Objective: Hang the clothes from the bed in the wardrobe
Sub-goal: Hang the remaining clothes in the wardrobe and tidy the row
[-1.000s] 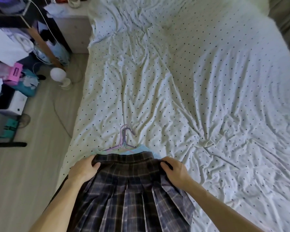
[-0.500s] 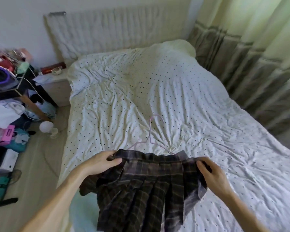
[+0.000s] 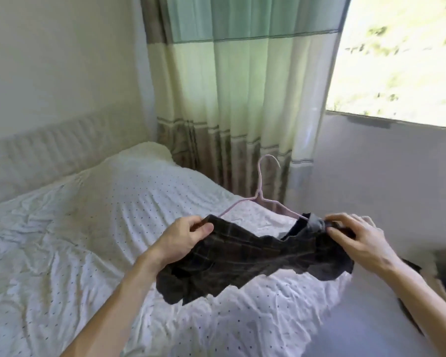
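From my seat, the dotted bed sheet fills the left of the head view, and nothing I can make out as clothing lies on the part I see. Above it, my left hand grips the left end of the plaid skirt, fingers curled under the waistband and thumb pressed on top. The skirt is off the bed and in the air between both hands, its pleats sagging toward the sheet. A pink wire hanger rises behind the waistband, hook up, in front of the curtain. Its arms run down to the skirt's two ends. My right hand pinches the right end of the waistband where the hanger's arm meets it.

I judge this to be the carry step: the skirt is on its hanger and lifted. The wardrobe is not in view, so next I must turn to find it, keep the waistband taut so it does not slip off, and free the hook for the rail.
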### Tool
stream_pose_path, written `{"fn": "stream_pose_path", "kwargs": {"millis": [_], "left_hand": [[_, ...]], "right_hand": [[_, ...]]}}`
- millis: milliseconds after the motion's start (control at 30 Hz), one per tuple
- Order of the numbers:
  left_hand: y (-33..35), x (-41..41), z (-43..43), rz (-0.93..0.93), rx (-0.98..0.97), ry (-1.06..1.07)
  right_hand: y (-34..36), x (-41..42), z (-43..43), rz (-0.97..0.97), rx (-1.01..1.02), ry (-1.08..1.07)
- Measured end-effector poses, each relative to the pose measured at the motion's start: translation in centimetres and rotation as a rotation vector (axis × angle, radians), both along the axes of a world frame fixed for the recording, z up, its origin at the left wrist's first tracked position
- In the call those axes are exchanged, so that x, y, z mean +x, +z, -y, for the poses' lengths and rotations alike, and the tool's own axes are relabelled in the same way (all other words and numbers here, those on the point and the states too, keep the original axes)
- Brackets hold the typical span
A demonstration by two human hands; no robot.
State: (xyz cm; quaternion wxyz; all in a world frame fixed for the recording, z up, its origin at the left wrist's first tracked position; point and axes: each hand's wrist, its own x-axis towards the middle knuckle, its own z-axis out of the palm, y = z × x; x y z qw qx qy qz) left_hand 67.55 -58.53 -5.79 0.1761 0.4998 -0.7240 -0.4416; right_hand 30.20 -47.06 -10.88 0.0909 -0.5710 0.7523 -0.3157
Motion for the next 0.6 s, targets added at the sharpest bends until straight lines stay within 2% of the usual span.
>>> {"fn": "stream_pose_path", "kwargs": {"millis": [100, 233, 400, 467, 600], "left_hand": [[0.7, -8.0, -0.7, 0.016, -0.095, -0.086], [1.1, -18.1, -2.2, 0.014, -0.189, -0.271], [1.0, -28.2, -4.1, 0.247, -0.253, -0.562], [0.4, -31.8, -4.9, 0.217, -0.181, -0.649], [0.3, -38.7, -7.7, 0.021, 0.194, -0.840]], "right_hand": [[1.0, -5.7, -3.7, -0.134, 0.085, -0.065], [0.6, -11.9, -9.4, -0.201, 0.057, -0.295], [-1.6, -17.5, -18.0, -0.331, -0.094, -0.591], [-2.5, -18.8, -21.4, -0.370, -0.105, -0.702], [-4.7, -21.0, -28.2, -0.327, -0.066, -0.911]]}}
